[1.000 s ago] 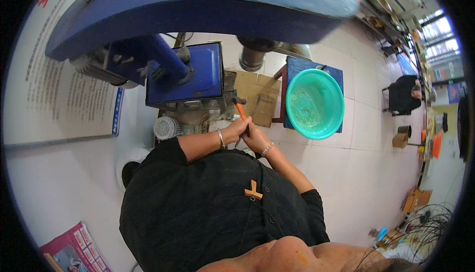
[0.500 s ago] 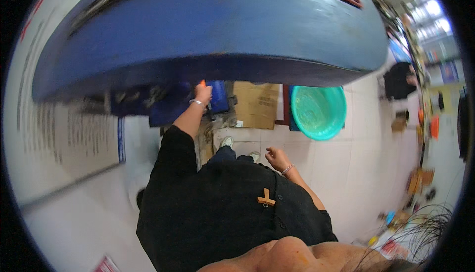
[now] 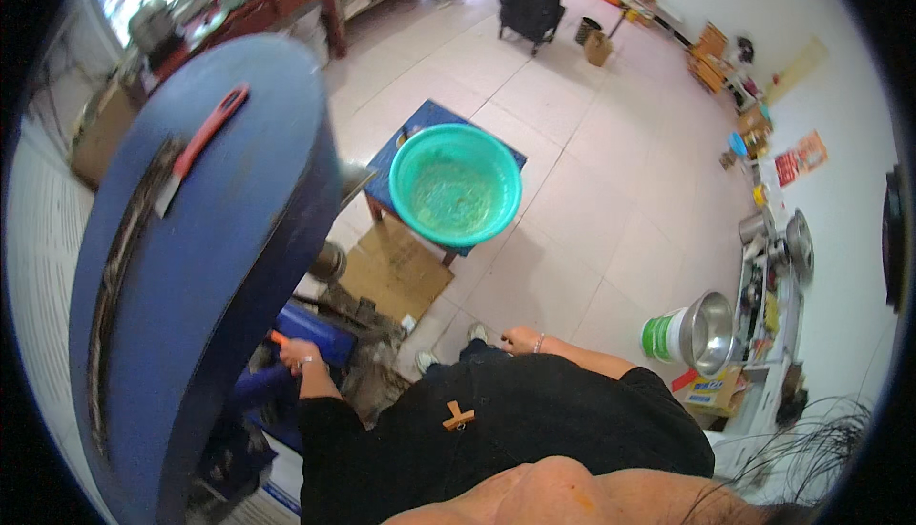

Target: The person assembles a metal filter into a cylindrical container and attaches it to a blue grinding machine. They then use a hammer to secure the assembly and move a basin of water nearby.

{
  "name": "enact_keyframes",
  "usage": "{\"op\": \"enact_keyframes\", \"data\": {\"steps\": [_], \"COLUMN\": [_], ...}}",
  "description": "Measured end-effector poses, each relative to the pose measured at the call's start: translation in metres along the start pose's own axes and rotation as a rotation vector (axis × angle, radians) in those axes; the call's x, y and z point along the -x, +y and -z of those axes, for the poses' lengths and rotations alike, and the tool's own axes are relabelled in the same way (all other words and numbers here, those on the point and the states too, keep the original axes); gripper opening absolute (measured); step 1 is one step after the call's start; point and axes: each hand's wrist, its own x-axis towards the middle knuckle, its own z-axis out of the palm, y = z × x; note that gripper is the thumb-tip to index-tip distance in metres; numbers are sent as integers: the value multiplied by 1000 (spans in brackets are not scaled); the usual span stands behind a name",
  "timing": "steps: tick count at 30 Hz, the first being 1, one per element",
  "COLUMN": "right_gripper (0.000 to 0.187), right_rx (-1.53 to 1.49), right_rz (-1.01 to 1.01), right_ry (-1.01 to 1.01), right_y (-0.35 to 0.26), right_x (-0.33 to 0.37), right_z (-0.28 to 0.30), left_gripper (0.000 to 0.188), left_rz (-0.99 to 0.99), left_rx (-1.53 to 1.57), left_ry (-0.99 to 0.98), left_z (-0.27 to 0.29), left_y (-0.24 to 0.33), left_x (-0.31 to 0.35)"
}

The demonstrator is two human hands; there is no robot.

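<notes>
My left hand (image 3: 303, 357) is closed around an orange-handled thing (image 3: 278, 337) beside the lower part of a large blue machine (image 3: 239, 200). Its far end is hidden under the machine's rounded top cover. My right hand (image 3: 520, 339) hangs in front of my body, its fingers loosely curled with nothing seen in them. A scraper (image 3: 203, 143) with a red handle lies on the cover, next to a long dark groove. To the right of the machine, a turquoise plastic basin (image 3: 410, 196) with a wet-looking inside rests on a blue stool (image 3: 377, 167).
Flattened cardboard (image 3: 396, 272) lies on the tiles near my feet. Over on the right are a white and green bucket (image 3: 660, 336) topped by a metal bowl (image 3: 711, 334), and a cluttered shelf (image 3: 759, 305). A black-draped chair (image 3: 530, 10) stands farther away.
My view has swung right, so the machine now sits at the left and more of the room shows. My left hand keeps hold of the orange-handled thing.
</notes>
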Motion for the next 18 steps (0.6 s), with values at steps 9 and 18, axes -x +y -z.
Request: {"op": "enact_keyframes", "data": {"steps": [9, 18], "right_gripper": [34, 34], "right_rx": [-193, -364], "right_rz": [-150, -556], "right_ry": [163, 139], "right_y": [106, 267], "right_x": [38, 78], "right_z": [-33, -10], "left_gripper": [26, 25], "left_rz": [12, 74], "left_rx": [-90, -168], "left_ry": [203, 230], "left_z": [-19, -20], "left_y": [27, 55], "left_x": [39, 125]}}
